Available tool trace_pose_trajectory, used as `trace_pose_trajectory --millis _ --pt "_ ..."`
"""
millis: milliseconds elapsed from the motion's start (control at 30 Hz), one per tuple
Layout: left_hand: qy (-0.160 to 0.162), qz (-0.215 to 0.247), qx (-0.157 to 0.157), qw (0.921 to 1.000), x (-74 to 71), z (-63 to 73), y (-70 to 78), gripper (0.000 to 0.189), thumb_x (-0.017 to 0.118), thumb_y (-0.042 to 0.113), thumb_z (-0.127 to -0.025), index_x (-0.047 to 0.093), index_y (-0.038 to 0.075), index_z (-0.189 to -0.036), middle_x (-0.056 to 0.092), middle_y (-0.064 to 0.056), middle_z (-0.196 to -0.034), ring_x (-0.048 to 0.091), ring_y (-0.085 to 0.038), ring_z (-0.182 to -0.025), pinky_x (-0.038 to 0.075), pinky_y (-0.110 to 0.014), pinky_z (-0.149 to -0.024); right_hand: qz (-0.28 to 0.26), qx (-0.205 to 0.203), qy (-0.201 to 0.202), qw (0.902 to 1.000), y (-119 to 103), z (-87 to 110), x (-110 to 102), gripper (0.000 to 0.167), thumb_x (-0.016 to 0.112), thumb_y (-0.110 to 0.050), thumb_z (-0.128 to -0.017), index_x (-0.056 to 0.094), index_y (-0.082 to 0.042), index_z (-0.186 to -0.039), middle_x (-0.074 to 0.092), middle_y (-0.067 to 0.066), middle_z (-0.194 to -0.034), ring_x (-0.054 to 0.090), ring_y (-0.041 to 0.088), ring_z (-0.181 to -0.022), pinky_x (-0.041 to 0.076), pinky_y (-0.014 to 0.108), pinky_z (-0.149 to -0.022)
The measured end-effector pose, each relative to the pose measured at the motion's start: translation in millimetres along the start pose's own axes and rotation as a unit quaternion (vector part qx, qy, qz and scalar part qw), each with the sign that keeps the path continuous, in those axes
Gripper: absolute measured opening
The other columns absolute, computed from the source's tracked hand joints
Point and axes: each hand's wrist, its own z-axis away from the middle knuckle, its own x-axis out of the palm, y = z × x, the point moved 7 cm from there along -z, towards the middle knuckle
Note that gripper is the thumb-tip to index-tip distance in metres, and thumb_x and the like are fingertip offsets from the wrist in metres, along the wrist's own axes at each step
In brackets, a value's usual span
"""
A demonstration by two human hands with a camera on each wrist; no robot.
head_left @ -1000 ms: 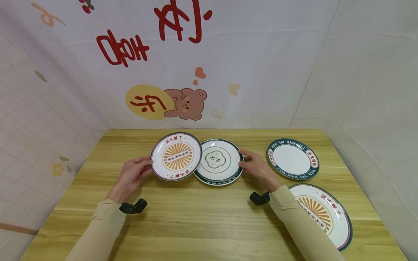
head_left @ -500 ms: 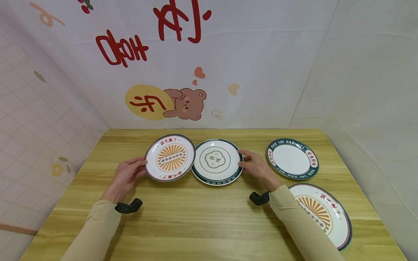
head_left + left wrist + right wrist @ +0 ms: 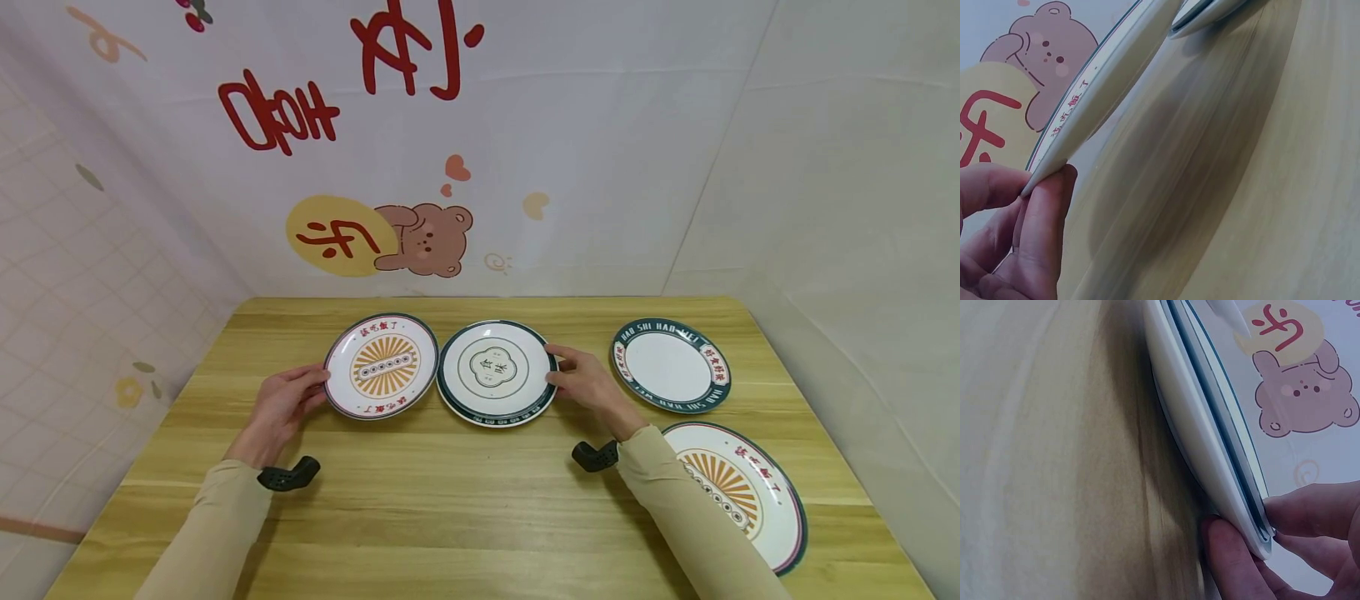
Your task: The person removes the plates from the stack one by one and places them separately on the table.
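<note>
- head view: the left hand [image 3: 281, 408] pinches the near-left rim of the sunburst plate [image 3: 381, 365], a white plate with an orange ray pattern, a row of small rings across its middle, red characters at top and bottom and a dark rim.
- the right hand [image 3: 588, 385] grips the right rim of the green plate [image 3: 497, 372], white with a dark green border and a cloud-shaped outline around characters at its centre.
- both plates sit at the middle of the wooden tabletop [image 3: 465, 500], side by side, their rims just beside each other.
- left wrist view: the sunburst plate's edge [image 3: 1104, 94] is held between thumb and fingers [image 3: 1044, 231], and the plate is tilted up off the wood on that side.
- right wrist view: fingers [image 3: 1235, 562] curl under the green plate's rim [image 3: 1210, 444] with the thumb on top.
- a second ago the sunburst plate overlapped the green plate's left edge and was raised; now it is further left, lower, and clear of the green plate.
- the left hand has moved left with it; the right hand and green plate have stayed about where they were.
- two more plates on the right: a lettered plate [image 3: 671, 365] at the far side and another sunburst plate [image 3: 738, 492] near the right sleeve.
</note>
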Motion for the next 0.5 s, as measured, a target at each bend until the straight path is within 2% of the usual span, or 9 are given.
trace_pose_trajectory --millis 167,267,400,500 --pt "0.001 -0.013 0.002 0.9999 -3.2 -1.9 0.2 0.016 0.071 0.002 -0.096 0.075 0.015 -0.089 0.074 0.005 -0.082 0.069 -0.005 -0.071 0.06 -0.02 -0.066 0.001 -0.001 -0.001 1.0 1.1 -0.9 -0.1 0.057 0.063 -0.009 -0.101 0.048 -0.009 -0.156 0.055 0.028 -0.136 0.064 0.027 -0.101 0.06 0.035 -0.089" --pt "0.007 -0.032 -0.001 0.9995 -5.7 -3.7 -1.3 0.011 0.071 0.003 -0.097 0.072 0.008 -0.106 0.074 0.006 -0.084 0.069 -0.006 -0.074 0.06 -0.02 -0.068 0.004 0.0 0.0 1.0 0.7 -0.6 -0.3 0.056 0.063 -0.009 -0.101 0.048 -0.009 -0.156 0.055 0.028 -0.136 0.064 0.027 -0.102 0.06 0.035 -0.089" --pt "0.019 -0.059 -0.008 0.998 -9.0 -7.3 -4.0 0.038 0.071 0.005 -0.097 0.059 -0.003 -0.133 0.073 0.007 -0.085 0.069 -0.006 -0.076 0.06 -0.02 -0.071 0.005 -0.001 0.0 1.0 -0.4 0.1 0.3 0.057 0.064 -0.009 -0.101 0.048 -0.009 -0.155 0.055 0.029 -0.135 0.064 0.027 -0.102 0.06 0.034 -0.089" --pt "0.024 -0.071 -0.01 0.9972 -11.0 -10.1 -5.4 0.045 0.071 0.006 -0.098 0.056 -0.004 -0.139 0.072 0.008 -0.085 0.069 -0.005 -0.077 0.06 -0.02 -0.071 0.003 -0.002 -0.001 1.0 -0.7 0.5 0.7 0.057 0.064 -0.009 -0.101 0.048 -0.009 -0.155 0.055 0.028 -0.135 0.064 0.027 -0.101 0.06 0.034 -0.087"
